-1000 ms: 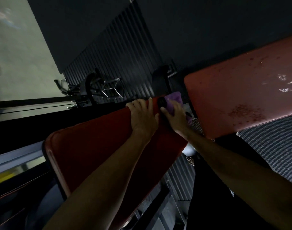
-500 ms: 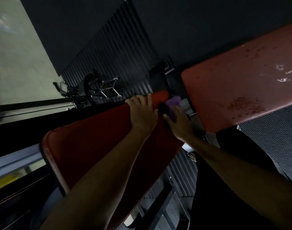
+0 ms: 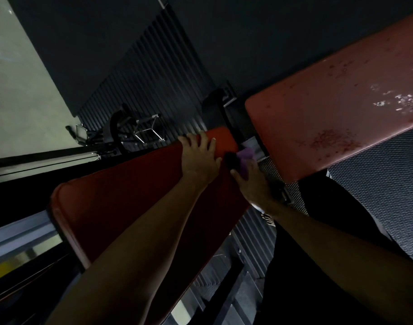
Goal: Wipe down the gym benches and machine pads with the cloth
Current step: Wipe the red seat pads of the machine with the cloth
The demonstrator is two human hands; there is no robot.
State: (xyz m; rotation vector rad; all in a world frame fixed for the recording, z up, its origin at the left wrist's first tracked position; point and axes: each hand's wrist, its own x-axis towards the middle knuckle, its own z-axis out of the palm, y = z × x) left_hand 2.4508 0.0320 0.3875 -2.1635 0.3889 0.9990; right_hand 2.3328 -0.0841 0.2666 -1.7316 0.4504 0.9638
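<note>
A red bench pad (image 3: pixel 121 207) runs from lower left up to the centre. My left hand (image 3: pixel 199 158) rests on its far end with the fingers spread flat. Just right of it, my right hand (image 3: pixel 252 184) holds a purple cloth (image 3: pixel 245 156) against the pad's right edge, down in the gap beside the frame. A second, worn red pad (image 3: pixel 330 118) with flaked patches fills the upper right.
A black metal post (image 3: pixel 215 109) rises between the two pads. Ribbed dark rubber flooring (image 3: pixel 154 73) lies behind, with a chrome frame piece (image 3: pixel 146 130) at the left. Textured black mat (image 3: pixel 384 188) is at the right. Pale floor (image 3: pixel 20 90) shows at the upper left.
My right hand with the cloth has slid from the pad's top end down along its right edge into the gap. My left hand has stayed on the pad end.
</note>
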